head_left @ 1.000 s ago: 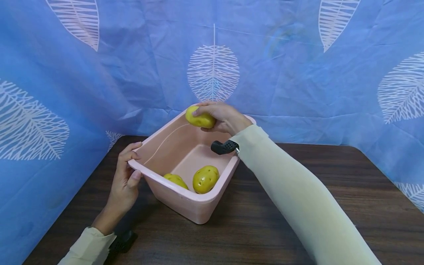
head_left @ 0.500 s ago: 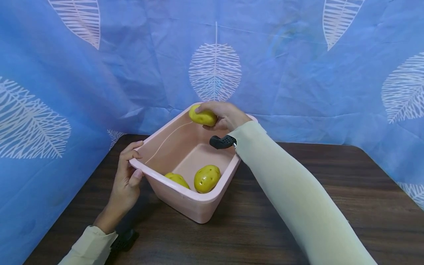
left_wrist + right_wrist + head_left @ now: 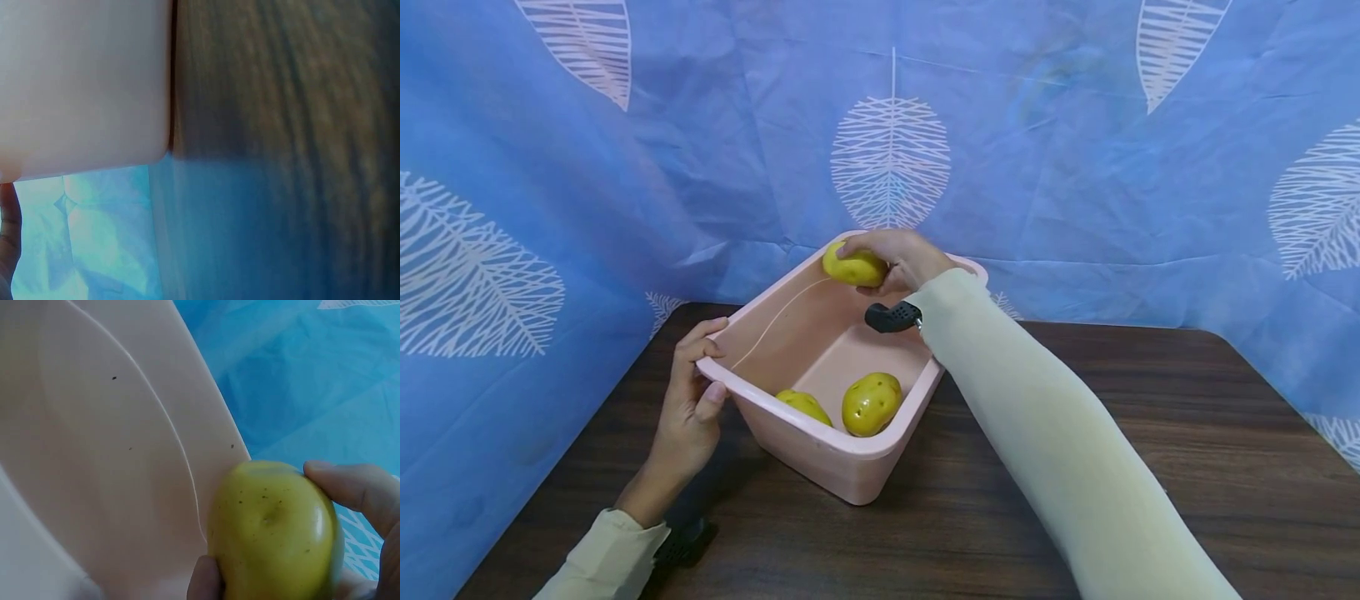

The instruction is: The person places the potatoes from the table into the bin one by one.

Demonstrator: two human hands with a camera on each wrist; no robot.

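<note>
Right fingers [image 3: 362,490] hold a potato [image 3: 272,531] near the bin's rim [image 3: 775,406].

From above, the head view faces forward and down over worktop [image 3: 1075,400], pink bin [image 3: 850,471] and blue cloth [image 3: 737,150]. The left wrist view, turned sideways, looks closely along the bin's outer wall. The right wrist view nears its inner wall, sharing the upper yellow potato [image 3: 275,531] with the head view.
</note>
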